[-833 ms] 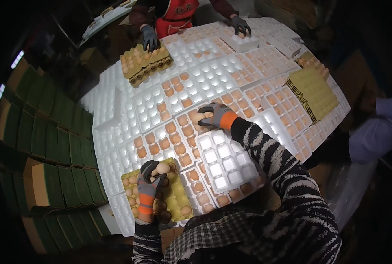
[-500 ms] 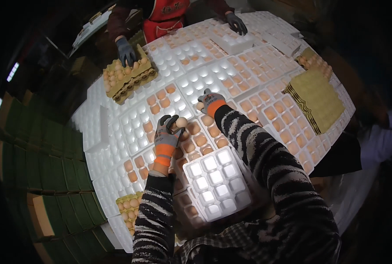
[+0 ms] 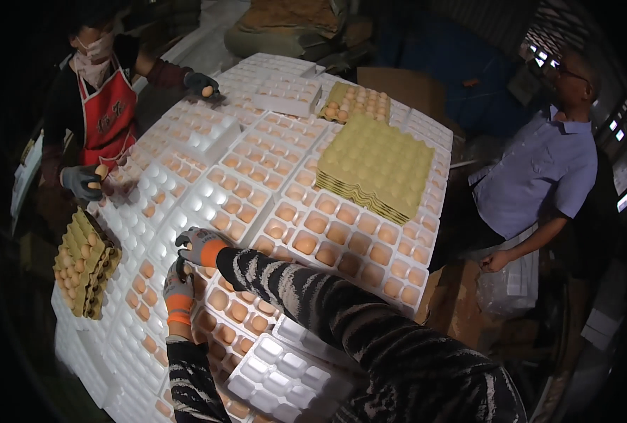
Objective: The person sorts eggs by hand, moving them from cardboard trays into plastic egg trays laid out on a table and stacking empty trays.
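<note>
My left hand point(image 3: 179, 287), in a grey glove with an orange cuff, is closed around an egg point(image 3: 189, 268), mostly hidden by the fingers. Just above it, touching or nearly so, my right hand point(image 3: 204, 247) has its fingers curled in; what lies under them is largely hidden. Both are over white foam egg trays point(image 3: 202, 189) with rows of pockets, some filled with brown eggs point(image 3: 219, 299) and some bare. Close to my body lies a white foam tray or lid point(image 3: 283, 378) with raised square bumps, on top of filled trays.
Yellow-green egg cartons point(image 3: 377, 162) are stacked on the filled trays at the far right. Beyond them is another carton of eggs point(image 3: 356, 104). A co-worker in a red apron point(image 3: 109, 116) holds eggs at the left, near stacked cartons point(image 3: 81, 264). Another person point(image 3: 539, 169) stands at the right.
The view has swung to the right, bringing the second person into sight. My hands, apart before, have come together. The co-worker's hands have lifted, with eggs now showing in them.
</note>
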The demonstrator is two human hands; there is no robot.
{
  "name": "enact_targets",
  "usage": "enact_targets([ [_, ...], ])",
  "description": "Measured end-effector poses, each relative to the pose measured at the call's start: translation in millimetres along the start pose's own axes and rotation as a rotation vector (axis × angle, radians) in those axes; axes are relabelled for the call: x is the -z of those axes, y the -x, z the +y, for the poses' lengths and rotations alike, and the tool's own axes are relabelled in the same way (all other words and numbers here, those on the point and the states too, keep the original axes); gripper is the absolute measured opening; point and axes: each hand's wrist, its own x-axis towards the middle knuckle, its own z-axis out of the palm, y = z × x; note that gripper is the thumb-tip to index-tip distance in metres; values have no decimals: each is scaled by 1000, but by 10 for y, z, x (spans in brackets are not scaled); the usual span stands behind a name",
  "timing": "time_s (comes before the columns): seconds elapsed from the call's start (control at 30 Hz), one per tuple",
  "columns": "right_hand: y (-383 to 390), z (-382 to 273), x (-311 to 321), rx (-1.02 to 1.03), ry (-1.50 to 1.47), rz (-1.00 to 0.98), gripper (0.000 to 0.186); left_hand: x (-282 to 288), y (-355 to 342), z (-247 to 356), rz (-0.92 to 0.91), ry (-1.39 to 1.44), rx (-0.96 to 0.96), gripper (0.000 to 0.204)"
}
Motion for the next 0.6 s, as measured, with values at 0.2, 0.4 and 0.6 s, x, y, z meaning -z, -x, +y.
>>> enact_targets([
  [0.2,-323,248,-449,226,-47,175,34,-39,-146,-231,297,26,-4,58],
  [0.4,-330,753,-501,346,513,5,39,-240,-320,-530,435,191,-60,38],
  [0.6,-139,457,-641,407,304,96,36,9,-12,-626,450,39,50,45],
])
